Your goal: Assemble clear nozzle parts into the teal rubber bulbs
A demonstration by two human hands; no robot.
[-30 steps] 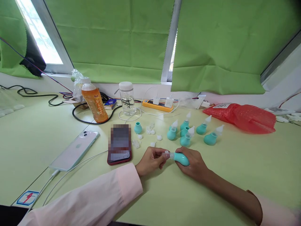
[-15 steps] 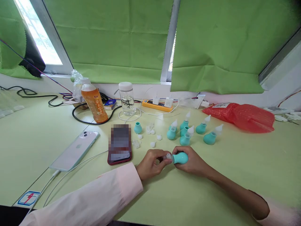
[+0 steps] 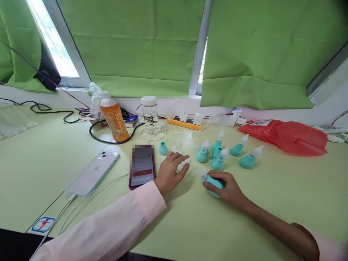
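My right hand (image 3: 227, 188) is closed around a teal nasal aspirator bulb (image 3: 214, 181), tilted so that its neck points left and up. A small clear plastic piece (image 3: 203, 175) sits at that neck. To the left, my left hand (image 3: 172, 172) is spread with bent fingers over small white nozzle tips (image 3: 187, 159), which it partly hides; I see nothing held in it. Small clear parts (image 3: 177, 148) lie just beyond its fingers, beside a loose teal bulb (image 3: 163, 148). Behind my right hand stand several teal aspirators (image 3: 218, 163), most with white tips fitted.
A phone in a red case (image 3: 141, 170) lies left of my left hand, and a pale phone on a cable (image 3: 92, 172) farther left. Behind stand an orange drink bottle (image 3: 115, 121), a clear jar (image 3: 150, 117) and a yellow power strip (image 3: 185, 123). At right lies a red plastic bag (image 3: 288, 136).
My left hand has let go of the clear piece at the bulb's neck and moved left and away from me, over the small parts. My right hand has tilted the bulb's neck upward.
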